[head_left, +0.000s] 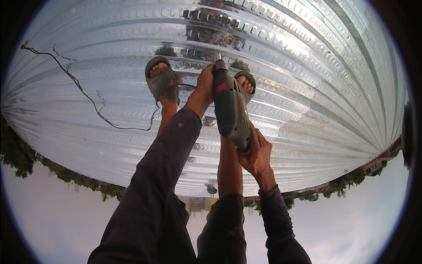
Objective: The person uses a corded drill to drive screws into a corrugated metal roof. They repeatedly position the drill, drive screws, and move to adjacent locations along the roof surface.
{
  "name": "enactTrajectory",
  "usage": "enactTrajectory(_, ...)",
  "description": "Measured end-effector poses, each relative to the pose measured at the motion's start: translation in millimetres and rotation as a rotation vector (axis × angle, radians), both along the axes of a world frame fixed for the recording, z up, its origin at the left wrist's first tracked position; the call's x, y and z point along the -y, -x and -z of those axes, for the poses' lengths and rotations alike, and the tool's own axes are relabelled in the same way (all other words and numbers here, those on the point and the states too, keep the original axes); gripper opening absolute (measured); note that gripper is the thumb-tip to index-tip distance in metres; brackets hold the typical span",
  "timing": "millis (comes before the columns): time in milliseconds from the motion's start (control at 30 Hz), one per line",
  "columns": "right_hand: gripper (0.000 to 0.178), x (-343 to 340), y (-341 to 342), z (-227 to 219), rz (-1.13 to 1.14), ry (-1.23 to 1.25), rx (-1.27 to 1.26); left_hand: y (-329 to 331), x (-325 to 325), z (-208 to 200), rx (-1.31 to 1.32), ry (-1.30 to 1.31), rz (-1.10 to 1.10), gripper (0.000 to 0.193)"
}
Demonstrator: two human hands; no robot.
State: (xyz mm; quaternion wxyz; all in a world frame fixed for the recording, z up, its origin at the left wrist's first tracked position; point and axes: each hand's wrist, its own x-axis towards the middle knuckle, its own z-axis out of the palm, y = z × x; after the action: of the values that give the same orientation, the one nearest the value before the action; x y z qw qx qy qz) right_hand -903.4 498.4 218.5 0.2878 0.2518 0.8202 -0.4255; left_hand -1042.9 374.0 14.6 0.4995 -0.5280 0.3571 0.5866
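A dark power drill (230, 103) with a red band is held between my two hands over a ribbed, shiny metal sheet. Its chuck (220, 65) and short bit point away from me, with the tip over the sheet; whether it touches the metal cannot be made out. My left hand (203, 90) is closed at the front left side of the drill, just behind the chuck, its fingers mostly hidden by the tool. At the rear end, my right hand (258, 153) is wrapped round the drill's back and handle, which are largely out of sight.
The ribbed metal sheeting (110, 83) spreads all around. My feet in dark sandals (163, 83) stand on it, either side of the drill's front. A black cord (94, 105) snakes across the left side. Trees (347, 180) and sky lie beyond the sheet's edge.
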Motion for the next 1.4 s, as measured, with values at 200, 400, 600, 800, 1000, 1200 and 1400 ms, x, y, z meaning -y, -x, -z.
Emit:
enactTrajectory(200,0.077,-0.9,-11.8,-11.6,-0.027,-0.006,0.004,-4.9,9.8,19.2,0.008,0.135,0.086,0.038)
enactTrajectory(400,0.076,-9.0,-22.4,-33.6,-0.047,-0.001,-0.053,29.8,-10.5,20.3,-0.068,0.285,0.37,0.04)
enactTrajectory(600,0.083,-8.3,-26.5,-34.4,-0.094,-0.007,-0.112,32.0,-5.7,33.2,-0.068,0.236,0.45,0.022)
enactTrajectory(800,0.079,-4.6,-28.3,-37.4,-0.188,-0.027,-0.062,18.9,5.9,63.8,-0.147,0.158,0.491,0.017)
enactTrajectory(1000,0.079,0.1,-26.3,-23.4,-0.182,-0.06,-0.039,-30.7,36.5,137.7,-0.422,0.004,0.608,0.019)
enactTrajectory(1200,0.078,0.6,-3.8,0.2,-0.156,-0.034,-0.08,-31.8,71.3,169.8,-0.949,-0.13,0.833,0.02)
enactTrajectory(1400,0.078,-2.4,2.0,6.7,-0.169,-0.061,-0.063,-36.7,47.6,180.6,-0.677,-0.038,0.64,0.021)
